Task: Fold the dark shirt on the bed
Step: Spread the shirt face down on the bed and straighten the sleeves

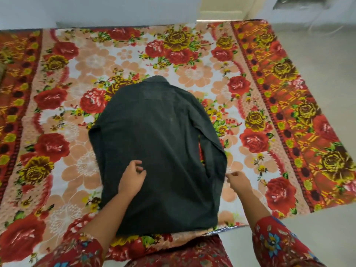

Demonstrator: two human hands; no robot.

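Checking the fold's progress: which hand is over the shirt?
The left hand: it lies over the shirt, while the right hand is off its edge, over the bedspread.

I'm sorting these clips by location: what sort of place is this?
Probably a home bedroom: a wide floral bedsheet fills the view, a dark shirt lies spread on it, and a plain wall stands behind.

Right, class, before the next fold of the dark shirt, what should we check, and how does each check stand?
1. Dark shirt lies flat, back up: ok.
2. Collar at the far end: ok.
3. Right sleeve folded over the back: not ok, it lies alongside.
4. Left hand rests on the shirt: ok.
5. Right hand has a grip on that sleeve: cannot tell.
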